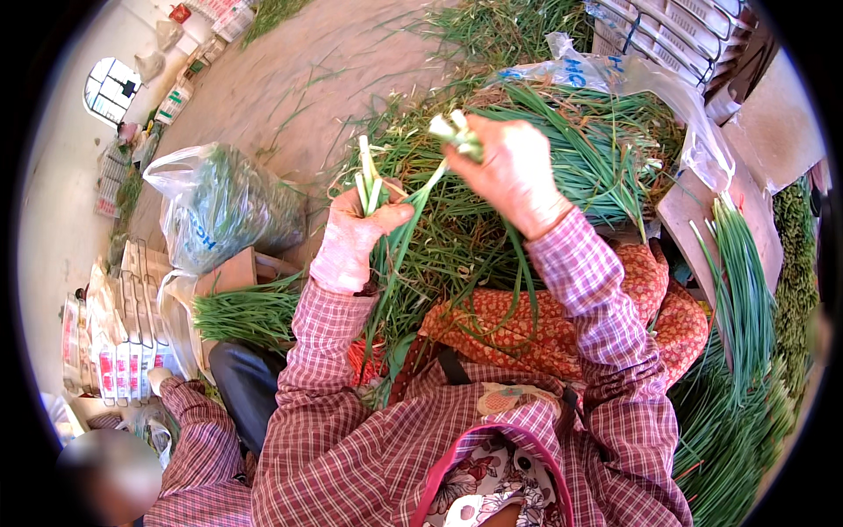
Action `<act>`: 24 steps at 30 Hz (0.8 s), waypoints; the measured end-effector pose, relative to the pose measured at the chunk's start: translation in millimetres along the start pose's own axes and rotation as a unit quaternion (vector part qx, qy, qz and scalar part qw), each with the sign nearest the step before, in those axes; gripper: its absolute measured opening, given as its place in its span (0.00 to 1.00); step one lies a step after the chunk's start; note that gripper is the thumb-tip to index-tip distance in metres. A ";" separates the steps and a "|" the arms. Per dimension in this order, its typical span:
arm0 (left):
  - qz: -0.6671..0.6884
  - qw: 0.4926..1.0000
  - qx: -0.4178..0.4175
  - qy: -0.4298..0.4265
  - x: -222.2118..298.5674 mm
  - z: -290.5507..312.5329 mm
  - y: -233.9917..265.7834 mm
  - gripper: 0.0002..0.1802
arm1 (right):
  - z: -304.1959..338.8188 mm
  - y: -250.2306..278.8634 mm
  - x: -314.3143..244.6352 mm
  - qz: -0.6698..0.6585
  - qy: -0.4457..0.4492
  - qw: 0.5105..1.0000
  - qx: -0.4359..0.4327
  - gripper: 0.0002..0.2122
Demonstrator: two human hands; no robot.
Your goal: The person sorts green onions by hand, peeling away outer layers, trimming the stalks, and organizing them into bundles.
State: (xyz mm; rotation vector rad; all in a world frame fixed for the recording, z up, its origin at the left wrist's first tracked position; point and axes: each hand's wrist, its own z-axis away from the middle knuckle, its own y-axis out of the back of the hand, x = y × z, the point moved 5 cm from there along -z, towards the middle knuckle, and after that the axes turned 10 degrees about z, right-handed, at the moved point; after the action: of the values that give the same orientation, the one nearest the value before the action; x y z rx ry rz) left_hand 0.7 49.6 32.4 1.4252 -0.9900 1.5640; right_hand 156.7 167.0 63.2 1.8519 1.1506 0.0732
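My left hand (pixel 348 239) is closed round a few green onions (pixel 365 176), their white ends sticking up past the thumb. Up and to the right, my right hand (pixel 516 171) grips more green onions (pixel 457 133) by their pale root ends. One pale stalk (pixel 432 182) slants between the two hands. Green leaves trail down below both hands. Under them lies a heap of loose leaves and dry peelings (pixel 448 241), over my lap with its red patterned cloth (pixel 492 327). A large pile of green onions (pixel 571 162) lies just beyond my right hand.
Clear plastic (pixel 654 88) edges the pile. A filled plastic bag (pixel 233 211) stands left, above a bunch of greens (pixel 250 312). At right, a tidy bunch (pixel 745 290) rests by a board (pixel 702 215). Another person's sleeve (pixel 202 430) shows lower left; stacked crates (pixel 676 35) stand far right.
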 end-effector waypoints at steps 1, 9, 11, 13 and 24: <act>0.029 0.999 0.016 -0.004 0.0 4.1 4.6 0.16 | -3.4 1.5 10.4 0.006 -0.037 0.999 -0.009 0.08; 0.126 0.990 0.059 -0.032 -9.7 7.0 24.5 0.16 | -0.5 -3.0 22.6 -0.155 -0.123 0.978 -0.067 0.17; 0.078 0.996 0.036 -0.015 -8.3 3.6 13.0 0.18 | 3.7 -4.2 4.0 -0.308 -0.134 0.933 -0.131 0.16; 0.079 0.997 0.009 0.011 -4.5 4.0 -1.6 0.20 | 6.3 -16.3 -5.6 -0.401 -0.112 0.898 -0.141 0.15; 0.230 0.964 -0.130 0.032 -3.4 -4.7 1.3 0.34 | -7.4 35.9 61.4 -0.413 -0.140 0.899 0.023 0.10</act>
State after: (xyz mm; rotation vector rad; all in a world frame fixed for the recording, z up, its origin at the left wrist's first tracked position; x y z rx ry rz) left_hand -2.1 53.3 28.6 1.0009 -1.5022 1.7100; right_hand 212.0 212.0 69.6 1.2183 1.6318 -0.6850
